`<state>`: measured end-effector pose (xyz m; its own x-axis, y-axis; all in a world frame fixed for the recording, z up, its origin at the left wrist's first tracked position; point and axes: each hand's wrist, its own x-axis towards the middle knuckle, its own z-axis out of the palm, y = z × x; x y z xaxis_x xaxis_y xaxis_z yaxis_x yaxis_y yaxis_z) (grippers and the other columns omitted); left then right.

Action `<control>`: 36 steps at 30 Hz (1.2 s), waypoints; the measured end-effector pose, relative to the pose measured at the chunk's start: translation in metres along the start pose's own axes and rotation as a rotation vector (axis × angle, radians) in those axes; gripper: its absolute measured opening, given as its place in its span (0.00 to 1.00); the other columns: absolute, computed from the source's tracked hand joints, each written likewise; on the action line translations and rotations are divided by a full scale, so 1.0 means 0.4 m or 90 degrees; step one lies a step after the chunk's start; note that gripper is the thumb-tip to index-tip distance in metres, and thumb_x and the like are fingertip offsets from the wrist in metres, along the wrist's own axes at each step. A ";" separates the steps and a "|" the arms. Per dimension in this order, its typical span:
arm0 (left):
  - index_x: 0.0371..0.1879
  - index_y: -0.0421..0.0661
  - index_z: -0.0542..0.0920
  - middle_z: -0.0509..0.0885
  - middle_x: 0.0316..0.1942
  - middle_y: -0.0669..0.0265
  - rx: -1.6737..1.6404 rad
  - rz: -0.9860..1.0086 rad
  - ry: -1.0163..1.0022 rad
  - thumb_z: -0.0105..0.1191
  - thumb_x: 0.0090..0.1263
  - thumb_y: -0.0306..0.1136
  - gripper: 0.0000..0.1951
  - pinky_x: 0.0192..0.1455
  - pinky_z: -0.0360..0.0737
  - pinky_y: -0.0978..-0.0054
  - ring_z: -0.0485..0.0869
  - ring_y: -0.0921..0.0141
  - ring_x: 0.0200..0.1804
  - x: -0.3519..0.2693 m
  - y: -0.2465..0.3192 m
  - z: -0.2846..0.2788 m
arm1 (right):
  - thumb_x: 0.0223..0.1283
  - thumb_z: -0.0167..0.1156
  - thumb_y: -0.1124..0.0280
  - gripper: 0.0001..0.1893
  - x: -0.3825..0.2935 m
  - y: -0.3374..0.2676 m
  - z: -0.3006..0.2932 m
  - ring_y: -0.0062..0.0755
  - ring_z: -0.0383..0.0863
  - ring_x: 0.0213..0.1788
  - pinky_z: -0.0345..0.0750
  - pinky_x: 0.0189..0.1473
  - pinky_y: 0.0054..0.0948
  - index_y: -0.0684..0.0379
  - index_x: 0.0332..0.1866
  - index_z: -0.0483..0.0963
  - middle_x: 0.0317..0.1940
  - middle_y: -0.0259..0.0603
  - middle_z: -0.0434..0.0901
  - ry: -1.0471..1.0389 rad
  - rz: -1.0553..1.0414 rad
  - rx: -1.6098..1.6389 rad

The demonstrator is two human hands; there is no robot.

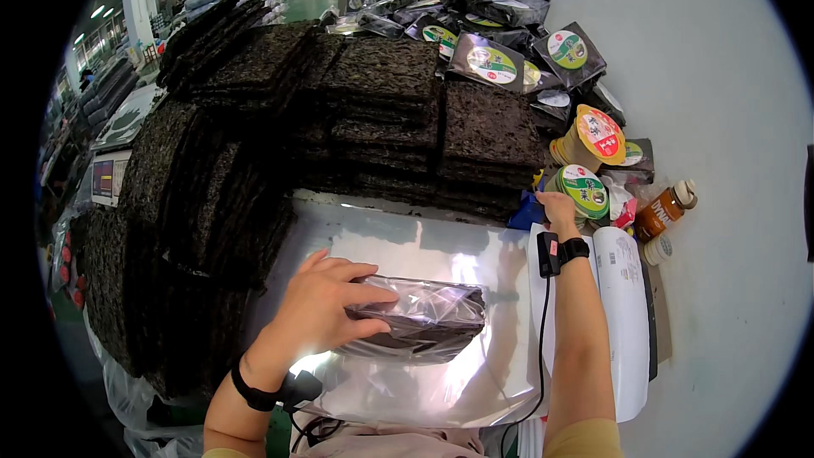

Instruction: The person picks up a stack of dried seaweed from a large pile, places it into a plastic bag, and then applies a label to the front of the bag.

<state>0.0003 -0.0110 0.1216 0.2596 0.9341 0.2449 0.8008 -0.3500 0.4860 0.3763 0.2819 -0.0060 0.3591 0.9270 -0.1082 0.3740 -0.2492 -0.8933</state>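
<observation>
A bundle of dried seaweed in clear plastic film lies on a shiny, reflective work surface before me. My left hand grips the bundle's left end, fingers over the top and thumb along the near side. Out to the right, my right hand is at a blue object, apparently a tape dispenser. Its fingertips are at the upper edge; what they pinch, if anything, is too small to make out. Both wrists wear black straps with small devices and cables.
Tall stacks of dried seaweed sheets wall the left and far sides. Labelled packs pile up behind. To the right stand rolls of round stickers, an orange bottle and a white roll. A digital scale sits left.
</observation>
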 end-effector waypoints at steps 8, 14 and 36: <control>0.37 0.61 0.88 0.83 0.49 0.63 -0.001 -0.004 0.005 0.74 0.39 0.41 0.21 0.67 0.64 0.53 0.80 0.62 0.51 0.002 0.001 0.003 | 0.49 0.67 0.73 0.06 -0.050 0.107 0.050 0.24 0.74 0.32 0.69 0.36 0.27 0.65 0.27 0.79 0.28 0.34 0.78 0.044 -0.047 0.448; 0.38 0.60 0.88 0.83 0.48 0.63 0.000 0.004 0.011 0.74 0.40 0.40 0.20 0.65 0.66 0.55 0.80 0.62 0.49 0.001 0.005 0.005 | 0.50 0.67 0.71 0.08 -0.038 0.210 0.055 0.25 0.78 0.39 0.71 0.47 0.21 0.68 0.28 0.81 0.34 0.38 0.82 0.132 -0.243 0.190; 0.39 0.51 0.86 0.86 0.35 0.63 -0.057 -0.035 0.056 0.71 0.47 0.39 0.18 0.37 0.79 0.72 0.83 0.63 0.32 0.041 -0.054 0.018 | 0.57 0.64 0.80 0.14 -0.871 -0.149 0.142 0.23 0.82 0.23 0.77 0.25 0.17 0.61 0.38 0.63 0.24 0.44 0.82 -0.271 -0.157 0.385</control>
<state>-0.0086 0.0125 0.1090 0.1660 0.9436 0.2864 0.7601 -0.3075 0.5725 0.1805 -0.0103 0.0601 -0.0784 0.9940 0.0765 -0.1747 0.0618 -0.9827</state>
